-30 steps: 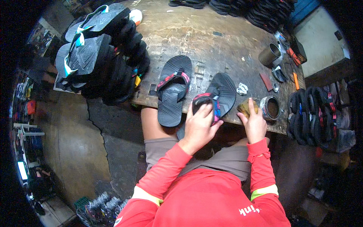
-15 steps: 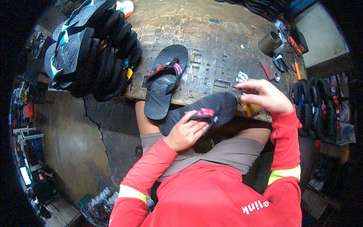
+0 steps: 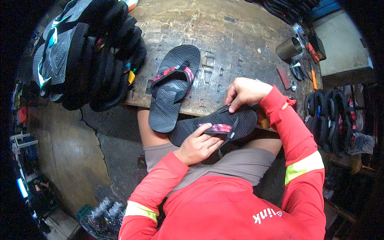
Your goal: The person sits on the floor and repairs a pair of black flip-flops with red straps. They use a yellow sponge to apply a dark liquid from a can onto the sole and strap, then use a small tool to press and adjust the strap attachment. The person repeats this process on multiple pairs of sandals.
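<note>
A black flip-flop point(image 3: 188, 127) with a pink-and-black patterned strap point(image 3: 221, 128) lies at the bench's near edge, over my lap. My left hand point(image 3: 199, 147) grips its near side, with fingertips over the strap. At the far edge of the sole, my right hand point(image 3: 247, 94) is closed in a pinch, thumb and fingers pointing down beside a dark strap end. What sits inside that pinch is too small and dark to name. A matching flip-flop point(image 3: 165, 115) rests sole down to the left, its heel beside the held one.
Stacked black flip-flops point(image 3: 86, 60) rise at the left of the worn wooden bench point(image 3: 240, 36). A metal cup point(image 3: 289, 48), a red block point(image 3: 283, 78) and an orange-handled tool point(image 3: 314, 80) lie at the right. More sandals point(image 3: 330, 120) hang beyond the right edge.
My right hand has moved left from beside the toe to the far edge of the held flip-flop. My left hand stays on the strap.
</note>
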### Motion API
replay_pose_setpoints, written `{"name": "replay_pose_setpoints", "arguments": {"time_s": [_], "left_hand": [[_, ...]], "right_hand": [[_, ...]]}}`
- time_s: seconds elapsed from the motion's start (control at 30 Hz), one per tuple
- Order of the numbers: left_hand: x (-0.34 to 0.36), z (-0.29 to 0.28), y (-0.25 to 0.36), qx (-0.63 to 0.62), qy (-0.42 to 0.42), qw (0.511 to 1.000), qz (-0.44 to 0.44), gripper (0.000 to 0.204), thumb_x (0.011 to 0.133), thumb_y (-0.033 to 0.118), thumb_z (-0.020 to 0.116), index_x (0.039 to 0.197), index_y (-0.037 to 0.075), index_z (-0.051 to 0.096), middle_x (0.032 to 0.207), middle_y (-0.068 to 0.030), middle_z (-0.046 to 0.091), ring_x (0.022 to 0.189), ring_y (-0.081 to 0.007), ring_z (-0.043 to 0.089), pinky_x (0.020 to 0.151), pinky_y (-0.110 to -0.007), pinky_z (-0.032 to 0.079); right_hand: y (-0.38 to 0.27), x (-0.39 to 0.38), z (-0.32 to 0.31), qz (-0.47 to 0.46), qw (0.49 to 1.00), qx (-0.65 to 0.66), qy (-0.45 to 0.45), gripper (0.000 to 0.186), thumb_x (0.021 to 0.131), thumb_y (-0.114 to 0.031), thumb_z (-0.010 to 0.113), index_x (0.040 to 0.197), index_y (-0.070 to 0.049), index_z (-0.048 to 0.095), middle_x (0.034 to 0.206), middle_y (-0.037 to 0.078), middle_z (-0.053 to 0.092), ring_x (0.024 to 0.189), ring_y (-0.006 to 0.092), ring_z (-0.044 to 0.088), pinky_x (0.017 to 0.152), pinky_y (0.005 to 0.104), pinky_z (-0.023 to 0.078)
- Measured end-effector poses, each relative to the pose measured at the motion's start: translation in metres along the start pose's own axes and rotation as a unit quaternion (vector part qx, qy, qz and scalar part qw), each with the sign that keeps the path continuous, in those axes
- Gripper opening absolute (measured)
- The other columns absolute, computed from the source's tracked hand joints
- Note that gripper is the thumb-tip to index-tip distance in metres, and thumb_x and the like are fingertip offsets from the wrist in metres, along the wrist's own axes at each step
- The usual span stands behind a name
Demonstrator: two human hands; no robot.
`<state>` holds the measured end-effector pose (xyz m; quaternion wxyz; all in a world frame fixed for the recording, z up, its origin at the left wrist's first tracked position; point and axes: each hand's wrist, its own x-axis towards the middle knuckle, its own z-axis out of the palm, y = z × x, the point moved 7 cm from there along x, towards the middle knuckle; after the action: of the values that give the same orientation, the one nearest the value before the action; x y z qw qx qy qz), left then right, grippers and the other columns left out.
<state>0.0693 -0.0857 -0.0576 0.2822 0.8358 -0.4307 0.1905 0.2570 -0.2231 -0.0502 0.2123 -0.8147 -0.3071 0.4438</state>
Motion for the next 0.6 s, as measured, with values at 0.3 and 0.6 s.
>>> {"name": "replay_pose_setpoints", "arguments": {"time_s": [0.3,0.6], "left_hand": [[0.002,-0.002,-0.002,-0.007,0.005,1.000,-0.002,0.029,0.086,0.016,0.066,0.111,0.012,0.080,0.114,0.0015,0.076,0.109,-0.0117,0.070,0.118,-0.043,0.041],[0.001,0.000,-0.001,-0.007,0.003,1.000,-0.003,0.029,0.086,0.016,0.066,0.111,0.012,0.079,0.111,0.0026,0.076,0.105,-0.0106,0.070,0.119,-0.043,0.040]], "right_hand": [[-0.008,0.002,-0.004,-0.033,0.997,0.074,0.014,0.036,0.074,-0.023,0.089,0.102,-0.001,0.082,0.088,0.014,0.080,0.077,0.0224,0.074,0.075,0.0362,0.057],[-0.023,0.010,0.000,-0.023,1.000,0.015,0.007,0.033,0.074,-0.022,0.089,0.099,-0.001,0.081,0.088,0.014,0.078,0.081,0.0248,0.074,0.077,0.0373,0.056]]}}
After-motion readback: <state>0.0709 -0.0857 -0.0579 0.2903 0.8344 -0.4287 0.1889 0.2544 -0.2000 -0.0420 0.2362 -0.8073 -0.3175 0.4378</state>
